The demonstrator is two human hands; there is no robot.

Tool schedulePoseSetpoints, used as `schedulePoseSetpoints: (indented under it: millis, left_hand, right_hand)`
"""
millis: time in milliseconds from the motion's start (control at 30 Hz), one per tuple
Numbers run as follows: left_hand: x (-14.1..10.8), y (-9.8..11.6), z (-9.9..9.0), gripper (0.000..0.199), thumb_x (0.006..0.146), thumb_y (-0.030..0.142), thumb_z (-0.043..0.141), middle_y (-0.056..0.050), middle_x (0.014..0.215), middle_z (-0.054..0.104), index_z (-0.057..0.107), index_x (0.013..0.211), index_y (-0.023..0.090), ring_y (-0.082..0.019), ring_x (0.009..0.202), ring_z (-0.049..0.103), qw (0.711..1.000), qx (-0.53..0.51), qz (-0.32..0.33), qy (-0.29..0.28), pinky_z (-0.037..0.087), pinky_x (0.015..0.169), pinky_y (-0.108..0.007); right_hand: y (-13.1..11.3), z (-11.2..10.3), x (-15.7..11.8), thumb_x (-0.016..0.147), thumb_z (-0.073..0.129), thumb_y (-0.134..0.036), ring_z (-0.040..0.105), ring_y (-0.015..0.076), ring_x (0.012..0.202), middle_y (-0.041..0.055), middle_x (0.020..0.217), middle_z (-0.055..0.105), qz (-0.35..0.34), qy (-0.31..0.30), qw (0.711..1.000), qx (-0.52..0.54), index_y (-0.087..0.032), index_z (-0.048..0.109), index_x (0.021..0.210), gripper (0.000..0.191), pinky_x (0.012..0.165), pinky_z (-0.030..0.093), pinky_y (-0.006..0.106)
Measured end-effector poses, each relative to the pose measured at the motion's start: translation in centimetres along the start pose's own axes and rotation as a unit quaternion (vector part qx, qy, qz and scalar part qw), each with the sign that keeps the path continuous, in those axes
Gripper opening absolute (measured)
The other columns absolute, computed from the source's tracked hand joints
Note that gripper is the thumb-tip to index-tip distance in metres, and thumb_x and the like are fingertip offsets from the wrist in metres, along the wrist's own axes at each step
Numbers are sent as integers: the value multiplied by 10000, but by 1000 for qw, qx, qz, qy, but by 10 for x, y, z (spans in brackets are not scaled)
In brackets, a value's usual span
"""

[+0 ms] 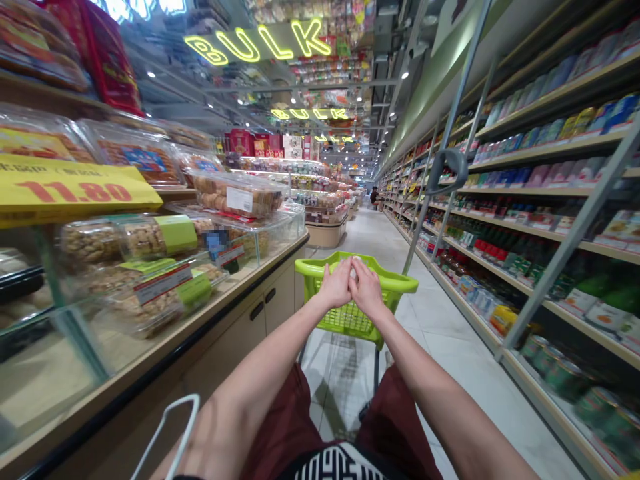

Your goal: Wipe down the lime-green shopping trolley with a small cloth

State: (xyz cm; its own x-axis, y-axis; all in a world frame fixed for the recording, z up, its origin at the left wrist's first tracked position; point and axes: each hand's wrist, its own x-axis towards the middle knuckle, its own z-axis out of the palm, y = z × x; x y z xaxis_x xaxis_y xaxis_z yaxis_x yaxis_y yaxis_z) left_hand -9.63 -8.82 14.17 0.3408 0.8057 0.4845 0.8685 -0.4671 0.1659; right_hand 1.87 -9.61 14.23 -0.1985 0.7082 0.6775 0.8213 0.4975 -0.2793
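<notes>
My left hand (336,283) and my right hand (366,285) come together in front of me, fingers curled and fingertips meeting. Something small and pale seems to show between them, but I cannot make out what it is. Both hands are over the near side of a bright green shopping cart basket (395,284), which has grid-like walls. Whether they rest on its rim cannot be seen. Dark cart legs (377,368) run down from the basket to the floor.
On the left, a glass-edged counter (235,297) bears clear packs of nuts (150,293) and a yellow price sign (75,190). Tall shelves (550,237) of cans and bottles line the right. A tiled aisle (367,230) runs ahead, with a distant person (374,197).
</notes>
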Motion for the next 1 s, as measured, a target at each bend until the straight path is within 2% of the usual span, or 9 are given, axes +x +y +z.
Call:
schedulePoseSetpoints:
  millis: [100, 200, 300, 433, 567, 667, 800, 900, 1000]
  left_hand:
    - [-3, -25, -8, 730, 762, 365, 443, -113, 1445, 217, 120, 1381, 154, -272, 1325, 166, 999, 28, -24, -34, 152, 1034, -564]
    - [-6, -50, -18, 733, 716, 469, 505, -108, 1415, 290, 244, 1341, 189, -302, 1306, 207, 994, 61, -49, -71, 155, 1009, -604]
    - [-10, -63, -21, 623, 722, 478, 514, -92, 1349, 403, 365, 1269, 218, -295, 1267, 287, 993, 82, -60, -65, 137, 997, -629]
    - [-14, -59, -16, 460, 806, 430, 442, -75, 1306, 459, 416, 1228, 247, -266, 1236, 337, 994, 81, -77, -16, 137, 998, -618]
    - [-22, -53, -13, 362, 845, 382, 414, -50, 1240, 524, 461, 1185, 266, -237, 1186, 396, 994, 64, -68, 47, 128, 1012, -599]
    - [-29, -49, -13, 336, 845, 374, 429, -41, 1207, 549, 486, 1159, 267, -227, 1153, 425, 993, 63, -66, 75, 125, 1030, -573]
    - [-34, -43, -13, 314, 848, 359, 431, -41, 1168, 571, 507, 1135, 260, -228, 1114, 455, 991, 70, -60, 95, 127, 1040, -556]
    - [-34, -40, -12, 320, 837, 383, 454, -42, 1139, 583, 516, 1122, 252, -231, 1082, 474, 990, 78, -59, 99, 130, 1040, -556]
    - [-33, -40, -13, 330, 829, 401, 470, -45, 1137, 585, 519, 1118, 251, -232, 1076, 473, 991, 75, -63, 95, 125, 1036, -563]
  right_hand:
    - [-12, 3, 7, 817, 367, -190, 369, 205, 1230, 111, 1333, 429, -11, -32, 998, -45, -170, 449, 1243, 434, 1005, 235, 438]
    - [-26, 10, 14, 825, 397, -268, 397, 240, 1197, 126, 1342, 408, 4, -47, 996, -78, -189, 496, 1183, 379, 1001, 197, 502]
    - [-33, 22, 18, 788, 483, -309, 361, 268, 1213, 137, 1369, 360, 8, -40, 994, -97, -190, 482, 1193, 423, 999, 169, 540]
    - [-22, 28, 13, 780, 467, -186, 365, 239, 1209, 106, 1377, 358, -33, -15, 995, -91, -224, 455, 1222, 443, 1001, 188, 523]
    - [14, 9, -4, 745, 433, -116, 410, 232, 1177, 109, 1306, 452, -63, 32, 994, -82, -197, 505, 1175, 444, 967, 283, 462]
    - [54, -17, -24, 708, 414, -93, 438, 223, 1149, 118, 1238, 505, -17, 93, 991, -95, -170, 558, 1105, 430, 928, 343, 403]
    - [96, -40, -43, 702, 389, -105, 447, 239, 1131, 131, 1215, 506, 55, 142, 980, -124, -163, 573, 1080, 424, 918, 348, 411]
    - [94, -36, -44, 699, 385, -111, 444, 244, 1134, 132, 1206, 504, 68, 154, 978, -120, -166, 580, 1068, 421, 920, 349, 411]
    - [67, -20, -41, 712, 430, -167, 421, 246, 1161, 140, 1261, 457, 14, 142, 985, -100, -157, 551, 1117, 423, 931, 345, 400]
